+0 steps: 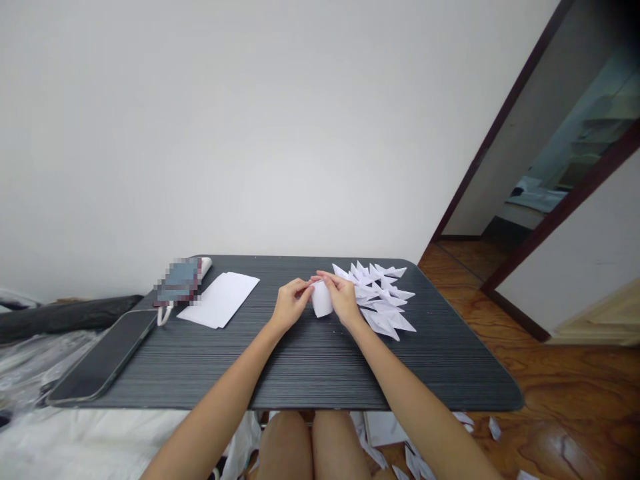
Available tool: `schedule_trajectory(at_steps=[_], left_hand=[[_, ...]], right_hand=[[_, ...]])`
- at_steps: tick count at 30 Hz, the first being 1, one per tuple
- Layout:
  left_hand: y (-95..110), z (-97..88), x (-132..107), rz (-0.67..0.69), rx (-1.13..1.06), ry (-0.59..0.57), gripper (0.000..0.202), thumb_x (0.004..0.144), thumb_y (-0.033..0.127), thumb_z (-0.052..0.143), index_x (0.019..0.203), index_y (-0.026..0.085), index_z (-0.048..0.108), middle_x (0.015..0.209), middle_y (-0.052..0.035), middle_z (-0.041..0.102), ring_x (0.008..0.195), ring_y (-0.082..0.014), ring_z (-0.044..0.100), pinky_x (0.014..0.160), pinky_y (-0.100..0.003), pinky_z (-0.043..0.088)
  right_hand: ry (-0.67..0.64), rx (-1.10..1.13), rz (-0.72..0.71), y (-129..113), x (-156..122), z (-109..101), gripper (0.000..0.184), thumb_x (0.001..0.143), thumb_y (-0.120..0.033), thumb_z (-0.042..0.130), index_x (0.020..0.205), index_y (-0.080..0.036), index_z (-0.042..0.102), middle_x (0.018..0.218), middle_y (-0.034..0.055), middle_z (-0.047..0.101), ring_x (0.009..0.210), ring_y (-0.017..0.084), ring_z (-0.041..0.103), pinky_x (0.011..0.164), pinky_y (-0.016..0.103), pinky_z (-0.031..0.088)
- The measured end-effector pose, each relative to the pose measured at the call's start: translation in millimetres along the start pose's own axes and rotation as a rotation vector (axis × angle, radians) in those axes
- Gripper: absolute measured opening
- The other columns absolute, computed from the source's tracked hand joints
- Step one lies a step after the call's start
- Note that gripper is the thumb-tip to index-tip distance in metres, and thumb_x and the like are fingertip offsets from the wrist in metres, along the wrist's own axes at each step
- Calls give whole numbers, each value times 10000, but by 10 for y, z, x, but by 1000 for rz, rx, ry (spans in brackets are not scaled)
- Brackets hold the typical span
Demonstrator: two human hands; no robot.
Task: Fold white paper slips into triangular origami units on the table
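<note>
Between my two hands is a small white piece of paper (323,301), held up over the dark table near its middle. The fingers of my left hand (292,303) pinch its upper left edge. My right hand (343,297) grips the upper right side, its fingertips meeting those of the left at the top. Part of the paper is hidden behind the fingers. Just right of my right hand lies a cluster of folded white paper boats (385,297) with pointed ends, several of them packed closely together.
A stack of white paper sheets (220,300) lies on the table (200,373) to the left. Past it are a pixelated device (177,283) with a white cable and a dark phone (107,357) at the left edge. Folded paper pieces (495,428) lie on the wooden floor.
</note>
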State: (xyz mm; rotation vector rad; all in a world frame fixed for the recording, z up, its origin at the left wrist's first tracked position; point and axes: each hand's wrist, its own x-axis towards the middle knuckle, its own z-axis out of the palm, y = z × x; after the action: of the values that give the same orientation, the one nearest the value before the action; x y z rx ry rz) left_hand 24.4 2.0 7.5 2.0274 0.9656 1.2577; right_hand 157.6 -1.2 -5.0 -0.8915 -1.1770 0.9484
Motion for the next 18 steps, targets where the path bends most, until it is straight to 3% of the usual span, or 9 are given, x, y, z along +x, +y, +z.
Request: schedule_trajectory(at_steps=[9,15,18], left_hand=[[21,-7,6,-6,-48,-8,238,760,310,470,768,150,646,612,-16,521,584,-107,473,563,-211,371],[-8,-70,44,-52,-185,-81,237,745,321,489,713,135,633,554,-6,510,532,-100,466,533,-218,375],[-12,-91,58,-73,-256,-111,232,730,326,509,744,130,633,557,-2,516,506,-94,463,503,-217,371]], right_hand=[[-5,-14,-12,-11,-6,9,316,735,-376,500,935,-157,612,897,86,652,842,202,596,773,354,457],[-176,191,195,-117,21,-79,369,705,-365,548,1013,-162,567,895,86,649,785,184,601,741,353,455],[-255,245,267,-171,40,-158,339,657,-335,606,942,-150,602,857,80,654,766,174,595,737,333,448]])
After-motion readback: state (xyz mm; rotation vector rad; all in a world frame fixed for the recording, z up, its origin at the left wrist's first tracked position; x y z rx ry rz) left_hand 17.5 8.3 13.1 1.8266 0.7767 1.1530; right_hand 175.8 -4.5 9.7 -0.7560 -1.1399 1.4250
